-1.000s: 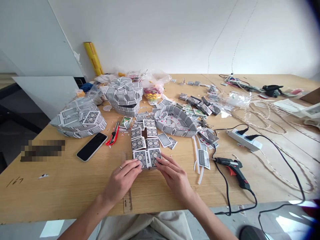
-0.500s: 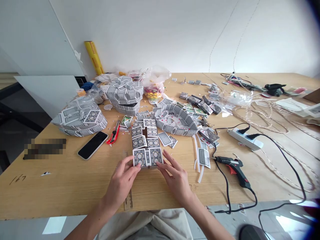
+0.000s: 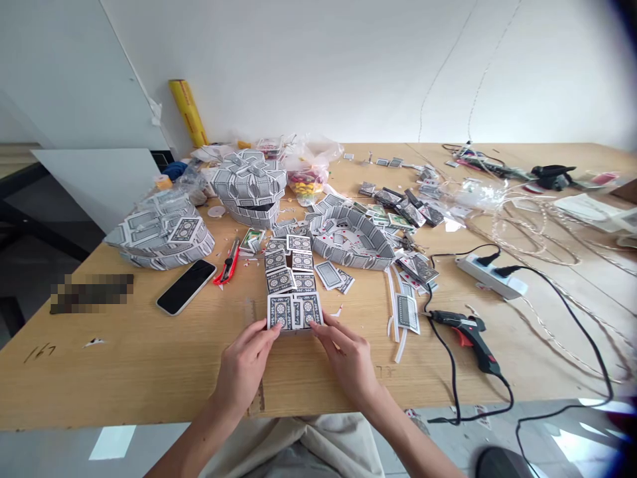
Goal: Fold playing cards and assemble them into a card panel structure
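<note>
A long box made of playing cards (image 3: 292,282), backs outward in dark blue and white, lies in front of me with a gap along its middle. My left hand (image 3: 249,355) grips its near left corner, thumb on the top card and fingers along the side. On the near right corner, my right hand (image 3: 346,352) holds it the same way. Two loose playing cards (image 3: 328,275) lie just right of the box. A clear ruler (image 3: 257,392) is partly under my left hand. Beyond the box sits an open heart-shaped tray of cards (image 3: 383,255).
To the left are a phone (image 3: 186,287), a red utility knife (image 3: 227,264) and card-covered boxes (image 3: 162,232). At right lie a glue gun (image 3: 470,335) with its black cord, a power strip (image 3: 490,275) and twisted cord (image 3: 532,252). A yellow roll (image 3: 188,113) leans at the back.
The fingers of my right hand have come in from a spread position to the box's right side. Both hands stay at its near corners, and the view has shifted slightly.
</note>
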{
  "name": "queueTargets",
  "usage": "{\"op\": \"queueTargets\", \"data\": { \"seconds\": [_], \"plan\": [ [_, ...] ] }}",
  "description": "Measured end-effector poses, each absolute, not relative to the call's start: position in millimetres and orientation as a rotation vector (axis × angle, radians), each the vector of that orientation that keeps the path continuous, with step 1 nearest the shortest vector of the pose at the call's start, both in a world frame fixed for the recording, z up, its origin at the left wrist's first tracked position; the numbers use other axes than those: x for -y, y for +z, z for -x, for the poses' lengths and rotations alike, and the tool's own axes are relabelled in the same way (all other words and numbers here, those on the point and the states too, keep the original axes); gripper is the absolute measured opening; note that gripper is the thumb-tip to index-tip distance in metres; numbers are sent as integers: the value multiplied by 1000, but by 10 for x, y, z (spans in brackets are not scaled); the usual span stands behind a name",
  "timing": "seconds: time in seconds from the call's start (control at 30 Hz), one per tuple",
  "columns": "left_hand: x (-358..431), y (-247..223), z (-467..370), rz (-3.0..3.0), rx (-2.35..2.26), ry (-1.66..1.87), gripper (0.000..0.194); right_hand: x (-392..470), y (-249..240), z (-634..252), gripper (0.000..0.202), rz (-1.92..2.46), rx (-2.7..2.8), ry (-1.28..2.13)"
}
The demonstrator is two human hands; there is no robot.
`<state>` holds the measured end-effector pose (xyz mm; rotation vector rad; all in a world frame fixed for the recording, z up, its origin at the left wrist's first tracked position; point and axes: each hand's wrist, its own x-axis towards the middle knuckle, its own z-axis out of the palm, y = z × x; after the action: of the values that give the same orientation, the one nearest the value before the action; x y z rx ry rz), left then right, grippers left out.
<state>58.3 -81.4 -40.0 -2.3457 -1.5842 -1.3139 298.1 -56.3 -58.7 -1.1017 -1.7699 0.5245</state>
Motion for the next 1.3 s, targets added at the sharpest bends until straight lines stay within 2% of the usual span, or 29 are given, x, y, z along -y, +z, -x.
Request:
{"op": "queueTargets", "data": {
  "seconds": [0.47,0.73,1.07,1.3],
  "plan": [
    [794,-370,-541,2430,1586,-1308,22,563,-608,-2962,33,1079,1765,483],
    [793,-353,-550,2415,1565,-1314,22,593,-652,-2963,24,1178,1759,468],
    [820,-367,-604,2377,1620,-1303,18,619,-587,-2923,45,1116,1831,297],
    [835,-390,-614,2369,1591,-1271,19,620,-559,-2911,46,1088,1848,335]
  ]
}}
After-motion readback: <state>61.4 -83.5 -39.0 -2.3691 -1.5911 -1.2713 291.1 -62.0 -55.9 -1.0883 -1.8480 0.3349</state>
